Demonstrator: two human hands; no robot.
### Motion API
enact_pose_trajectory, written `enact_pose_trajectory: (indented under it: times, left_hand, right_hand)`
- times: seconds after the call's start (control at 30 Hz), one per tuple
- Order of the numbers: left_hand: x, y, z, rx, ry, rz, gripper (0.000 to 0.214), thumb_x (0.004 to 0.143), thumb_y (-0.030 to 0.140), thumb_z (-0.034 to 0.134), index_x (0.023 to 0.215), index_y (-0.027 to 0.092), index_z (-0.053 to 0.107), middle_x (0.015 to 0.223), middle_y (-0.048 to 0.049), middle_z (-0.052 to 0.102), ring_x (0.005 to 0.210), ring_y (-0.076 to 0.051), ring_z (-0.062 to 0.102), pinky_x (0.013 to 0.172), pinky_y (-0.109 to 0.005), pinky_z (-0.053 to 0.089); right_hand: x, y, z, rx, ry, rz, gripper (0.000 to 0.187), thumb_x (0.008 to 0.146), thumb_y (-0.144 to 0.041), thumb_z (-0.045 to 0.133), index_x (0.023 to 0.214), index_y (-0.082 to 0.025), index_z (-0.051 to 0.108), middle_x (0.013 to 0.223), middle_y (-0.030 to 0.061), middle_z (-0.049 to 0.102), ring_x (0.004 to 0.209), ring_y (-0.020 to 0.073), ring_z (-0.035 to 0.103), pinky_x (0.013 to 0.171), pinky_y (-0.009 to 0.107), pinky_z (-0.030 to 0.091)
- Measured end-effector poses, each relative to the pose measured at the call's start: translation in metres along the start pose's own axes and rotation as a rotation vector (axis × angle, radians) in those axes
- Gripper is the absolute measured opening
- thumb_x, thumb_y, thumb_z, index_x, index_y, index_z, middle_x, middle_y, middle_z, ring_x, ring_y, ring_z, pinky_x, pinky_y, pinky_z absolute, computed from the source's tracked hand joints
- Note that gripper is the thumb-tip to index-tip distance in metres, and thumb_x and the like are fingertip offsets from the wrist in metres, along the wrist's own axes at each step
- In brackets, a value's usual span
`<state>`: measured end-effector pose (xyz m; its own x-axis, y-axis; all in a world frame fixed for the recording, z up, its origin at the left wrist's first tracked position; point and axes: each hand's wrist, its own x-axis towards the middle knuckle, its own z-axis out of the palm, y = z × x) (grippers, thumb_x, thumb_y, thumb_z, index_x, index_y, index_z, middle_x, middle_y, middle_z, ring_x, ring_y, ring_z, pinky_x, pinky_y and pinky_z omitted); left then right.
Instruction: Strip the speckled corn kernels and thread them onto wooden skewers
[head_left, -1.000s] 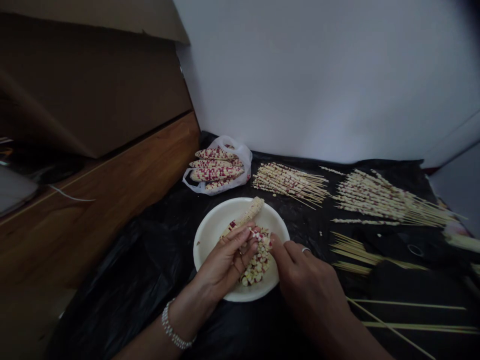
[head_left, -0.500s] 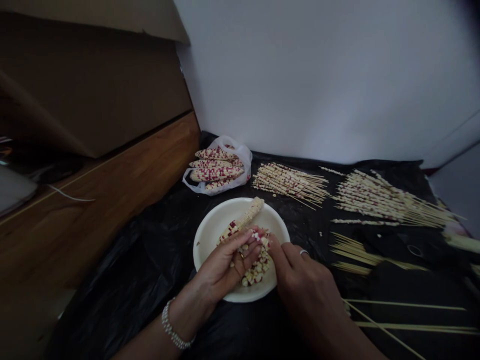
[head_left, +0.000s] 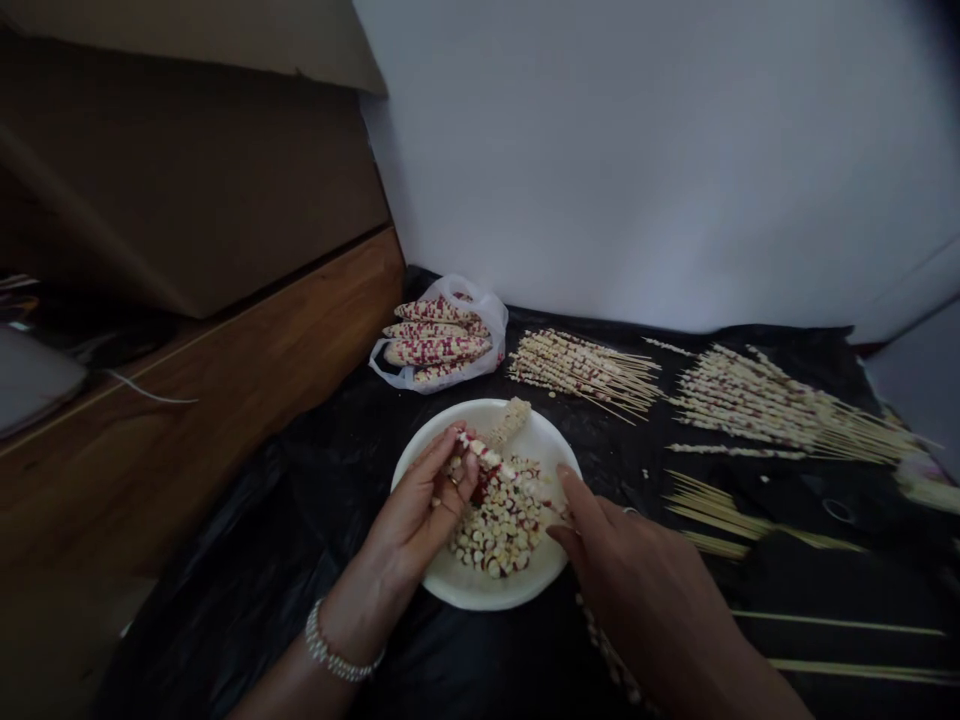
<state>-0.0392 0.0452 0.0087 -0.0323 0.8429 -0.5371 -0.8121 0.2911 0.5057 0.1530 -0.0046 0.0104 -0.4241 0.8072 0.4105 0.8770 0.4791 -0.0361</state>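
Note:
A skewer threaded with white and dark-red corn kernels [head_left: 489, 456] slants over the white bowl [head_left: 487, 600]. My left hand [head_left: 427, 500] pinches its upper left end between thumb and fingertips. At the lower right end, my right hand [head_left: 622, 560] has thumb and forefinger closed on the skewer; part of it there is blurred. Loose corn kernels [head_left: 506, 535] lie heaped in the bowl under both hands. A mostly stripped corn cob [head_left: 511, 422] leans at the bowl's far side, partly hidden by the skewer and left hand.
Behind the bowl, a plastic bag [head_left: 491, 312] holds several corn cobs [head_left: 435, 350]. Two piles of kernel skewers, a nearer pile [head_left: 562, 362] and a farther pile [head_left: 750, 395], lie to the right. Bare sticks [head_left: 720, 510] rest on black plastic sheeting [head_left: 300, 520]. A cardboard box [head_left: 225, 180] stands left.
My hands have moved apart, left hand leftward and right hand rightward, showing the kernel skewer stretched between them. More of the loose kernels in the bowl is visible.

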Motion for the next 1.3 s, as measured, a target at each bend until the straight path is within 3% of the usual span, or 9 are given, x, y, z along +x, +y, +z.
enact_pose_trajectory:
  times: [0.07, 0.13, 0.33, 0.5, 0.7, 0.97, 1.1, 1.3]
  left_hand:
    - [0.001, 0.007, -0.002, -0.021, -0.008, -0.019, 0.018, 0.082, 0.007, 0.058, 0.098, 0.013, 0.064, 0.08, -0.0037, 0.068, 0.068, -0.01, 0.064, 0.065, -0.019, 0.054]
    - [0.001, 0.01, -0.003, -0.025, -0.034, -0.039, 0.02, 0.083, 0.009, 0.057, 0.101, 0.013, 0.063, 0.077, -0.003, 0.067, 0.066, -0.009, 0.063, 0.064, -0.019, 0.052]
    - [-0.003, 0.011, -0.002, -0.003, -0.005, 0.02, 0.013, 0.084, 0.012, 0.057, 0.094, 0.015, 0.064, 0.071, -0.0011, 0.065, 0.062, -0.009, 0.059, 0.067, -0.021, 0.048]
    - [-0.003, 0.011, -0.005, -0.027, -0.028, 0.052, 0.01, 0.088, 0.016, 0.052, 0.084, 0.015, 0.061, 0.076, -0.0025, 0.064, 0.069, -0.011, 0.061, 0.07, -0.023, 0.05]
    - [-0.002, 0.008, -0.004, -0.109, -0.02, 0.051, 0.023, 0.093, 0.014, 0.037, 0.079, 0.015, 0.054, 0.074, -0.0029, 0.057, 0.068, -0.011, 0.058, 0.065, -0.022, 0.051]
    - [0.002, 0.007, -0.006, -0.097, -0.014, 0.079, 0.023, 0.092, 0.015, 0.042, 0.074, 0.015, 0.056, 0.071, -0.0026, 0.056, 0.065, -0.01, 0.057, 0.063, -0.021, 0.05]
    - [0.0, 0.008, -0.005, -0.057, -0.045, 0.049, 0.022, 0.093, 0.021, 0.042, 0.079, 0.016, 0.058, 0.076, -0.0036, 0.062, 0.071, -0.011, 0.062, 0.069, -0.022, 0.053]
    - [-0.007, 0.011, 0.001, 0.034, -0.092, 0.007, 0.025, 0.094, 0.022, 0.041, 0.106, 0.011, 0.059, 0.102, -0.0107, 0.066, 0.09, -0.015, 0.066, 0.076, -0.024, 0.055]
  right_hand:
    - [0.001, 0.0, -0.006, 0.052, -0.056, -0.026, 0.019, 0.088, -0.018, 0.039, 0.087, -0.017, 0.058, 0.053, -0.0021, 0.057, 0.04, 0.0138, 0.054, 0.037, 0.027, 0.024]
    - [0.001, -0.003, -0.011, 0.095, -0.094, -0.065, 0.02, 0.087, -0.017, 0.039, 0.074, -0.021, 0.054, 0.051, -0.0031, 0.056, 0.038, 0.0138, 0.054, 0.038, 0.028, 0.023]
    - [-0.003, -0.007, -0.019, 0.159, -0.09, -0.163, 0.03, 0.082, -0.011, 0.035, 0.101, -0.016, 0.057, 0.059, -0.0013, 0.063, 0.042, 0.0132, 0.058, 0.038, 0.026, 0.027]
    - [-0.005, -0.012, -0.019, 0.177, -0.116, -0.176, 0.027, 0.065, -0.004, 0.036, 0.074, -0.023, 0.052, 0.051, -0.0042, 0.058, 0.037, 0.0129, 0.055, 0.037, 0.028, 0.022]
    - [-0.007, -0.028, -0.006, 0.154, -0.079, -0.137, 0.026, 0.063, -0.002, 0.037, 0.072, -0.023, 0.05, 0.052, -0.0028, 0.059, 0.039, 0.0142, 0.055, 0.04, 0.029, 0.022]
    - [-0.002, -0.03, -0.003, 0.19, -0.074, -0.112, 0.026, 0.063, -0.001, 0.037, 0.069, -0.022, 0.051, 0.051, -0.0013, 0.058, 0.04, 0.0145, 0.055, 0.042, 0.029, 0.022]
    - [0.001, -0.02, -0.011, 0.201, -0.103, -0.086, 0.026, 0.066, -0.002, 0.037, 0.072, -0.022, 0.053, 0.054, -0.0021, 0.059, 0.041, 0.0131, 0.054, 0.043, 0.028, 0.022]
    - [0.006, 0.007, -0.018, 0.084, -0.151, 0.002, 0.029, 0.068, 0.0, 0.039, 0.077, -0.021, 0.057, 0.064, -0.0004, 0.061, 0.053, 0.0145, 0.056, 0.048, 0.027, 0.028]
